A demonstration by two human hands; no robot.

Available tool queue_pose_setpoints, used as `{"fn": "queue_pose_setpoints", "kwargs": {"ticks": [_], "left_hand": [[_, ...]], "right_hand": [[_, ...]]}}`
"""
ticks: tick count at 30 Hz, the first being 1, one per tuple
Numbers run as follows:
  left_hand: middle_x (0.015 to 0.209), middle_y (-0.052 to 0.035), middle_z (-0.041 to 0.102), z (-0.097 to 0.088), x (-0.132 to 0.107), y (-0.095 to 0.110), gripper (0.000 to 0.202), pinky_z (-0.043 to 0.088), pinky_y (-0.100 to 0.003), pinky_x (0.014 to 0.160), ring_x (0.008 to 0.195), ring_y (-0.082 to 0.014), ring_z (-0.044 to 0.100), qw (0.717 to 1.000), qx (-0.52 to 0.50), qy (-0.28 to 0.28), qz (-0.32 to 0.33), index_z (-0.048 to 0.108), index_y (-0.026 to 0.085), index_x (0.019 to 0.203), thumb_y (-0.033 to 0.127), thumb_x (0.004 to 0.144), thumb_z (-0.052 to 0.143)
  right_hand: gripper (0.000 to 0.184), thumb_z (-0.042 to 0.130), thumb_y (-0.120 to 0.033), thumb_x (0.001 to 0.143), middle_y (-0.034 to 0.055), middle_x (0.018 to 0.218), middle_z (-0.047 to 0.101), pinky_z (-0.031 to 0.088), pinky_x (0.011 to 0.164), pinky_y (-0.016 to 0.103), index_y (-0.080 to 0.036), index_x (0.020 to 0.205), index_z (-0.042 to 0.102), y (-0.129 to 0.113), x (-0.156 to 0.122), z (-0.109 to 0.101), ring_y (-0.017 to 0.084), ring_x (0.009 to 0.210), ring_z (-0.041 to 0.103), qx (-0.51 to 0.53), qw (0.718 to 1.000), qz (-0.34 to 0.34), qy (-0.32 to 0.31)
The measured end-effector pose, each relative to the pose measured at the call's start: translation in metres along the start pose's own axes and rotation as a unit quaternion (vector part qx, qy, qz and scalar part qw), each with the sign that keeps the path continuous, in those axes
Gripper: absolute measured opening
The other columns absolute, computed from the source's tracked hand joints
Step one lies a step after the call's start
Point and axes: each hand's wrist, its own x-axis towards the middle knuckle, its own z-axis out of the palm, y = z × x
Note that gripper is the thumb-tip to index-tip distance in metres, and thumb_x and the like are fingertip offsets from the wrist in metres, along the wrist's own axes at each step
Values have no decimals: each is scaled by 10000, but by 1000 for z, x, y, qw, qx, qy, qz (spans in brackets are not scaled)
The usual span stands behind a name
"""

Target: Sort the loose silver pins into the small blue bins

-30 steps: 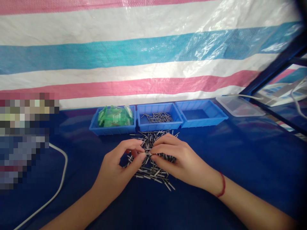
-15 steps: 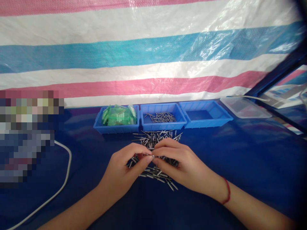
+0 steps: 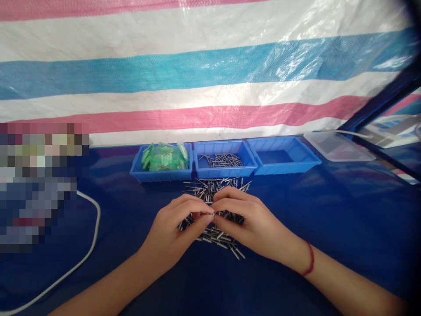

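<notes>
The left hand [image 3: 173,224] has its thumb and finger pinched almost all the way shut on a small metal pin [image 3: 213,213], and most of the pin is hidden. The right hand [image 3: 255,219] brings its fingertips up to the same spot, nearly closed too, but I cannot tell if they grip the pin or just touch it. Think of a clock with that pin in the middle and 12 straight ahead. The fingers are likely held this way because the pin is tiny and tips can hold it best. Under and around the hands lies a messy pile of metal pins [image 3: 207,191], maybe there so they are easy to reach. At 12 is a blue middle bin [image 3: 225,173] with more pins inside. At 10 to 11, a blue left bin [image 3: 161,176] holds green bags [image 3: 167,159]. At 2 is a blue right bin [image 3: 292,167], and past it a clear plastic lid [image 3: 338,148]. The tabletop [image 3: 329,219] is dark blue and a bit shiny. A white cord [image 3: 97,224] bends around 9. Behind everything hangs a striped sheet [image 3: 197,72] in pink, white and blue. A patch at 9 to 10 is blurred.
</notes>
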Motion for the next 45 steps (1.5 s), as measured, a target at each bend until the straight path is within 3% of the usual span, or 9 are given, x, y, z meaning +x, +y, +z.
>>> {"fn": "queue_pose_setpoints", "kwargs": {"ticks": [7, 16, 21, 24, 28, 30, 33, 40, 45], "left_hand": [[919, -2, 653, -4, 3, -6, 124, 473, -201, 767, 839, -102, 626, 999, 30, 8, 23, 657, 212, 932, 131, 847, 618], [899, 1, 648, -4, 6, -15, 72, 472, -223, 765, 837, -118, 623, 998, 62, -8, -6, 624, 207, 912, 167, 871, 580], [970, -30, 658, -2, 4, -16, 187, 468, -280, 798, 899, -166, 613, 991, 126, -33, -11, 588, 218, 1061, 255, 878, 580], [1017, -47, 652, -4, 3, -13, 204, 440, -318, 839, 945, -188, 586, 984, 166, -64, 30, 611, 230, 1069, 274, 872, 581], [1024, -34, 656, -5, 3, -10, 185, 377, -372, 892, 987, -215, 539, 970, 190, -125, 81, 659, 252, 987, 298, 809, 650], [1052, -33, 650, -3, 3, -10, 227, 354, -392, 916, 1017, -233, 507, 966, 196, -140, 91, 663, 256, 983, 324, 768, 690], [1075, -27, 642, -1, 2, -13, 182, 335, -396, 921, 1039, -240, 473, 960, 212, -158, 94, 666, 261, 955, 328, 786, 683], [1028, -13, 652, -1, 1, -15, 107, 323, -350, 858, 985, -205, 490, 954, 226, -170, 104, 664, 257, 938, 322, 883, 600], [926, 4, 678, -3, 3, -14, 117, 305, -321, 799, 870, -162, 535, 943, 259, -155, 140, 665, 241, 913, 281, 919, 555]], "right_hand": [[103, 583, -140, 858, 46, 925, 616, 501, 735, 265, -188, 887, 669, 2, 0, 0, 133, 824, 606, -10, 999, 14, 50], [58, 608, -178, 853, 43, 902, 625, 508, 750, 265, -196, 877, 658, -5, 0, -7, 135, 842, 615, -6, 992, -10, 122], [64, 581, -205, 862, 37, 853, 635, 498, 728, 294, -198, 818, 627, 1, 5, -25, 157, 819, 602, -59, 984, -8, 168], [106, 575, -277, 872, 44, 846, 649, 476, 671, 307, -205, 813, 626, 19, 5, -51, 163, 743, 588, -143, 949, 47, 277], [218, 556, -381, 874, 53, 776, 654, 451, 630, 325, -190, 835, 654, 51, 2, -85, 177, 668, 576, -259, 867, 147, 400], [248, 577, -399, 851, 72, 802, 662, 454, 678, 356, -173, 888, 672, 63, 0, -94, 188, 674, 563, -318, 849, 177, 383], [317, 587, -407, 833, 93, 864, 659, 455, 715, 380, -159, 1021, 647, 68, 0, -93, 206, 717, 557, -344, 849, 180, 358], [194, 558, -275, 855, 88, 944, 656, 452, 824, 398, -172, 1003, 629, 43, 6, -53, 234, 859, 579, -267, 935, 90, 217], [130, 540, -224, 869, 76, 949, 654, 456, 851, 395, -184, 943, 638, 31, 6, -33, 228, 905, 581, -209, 968, 35, 137]]}}
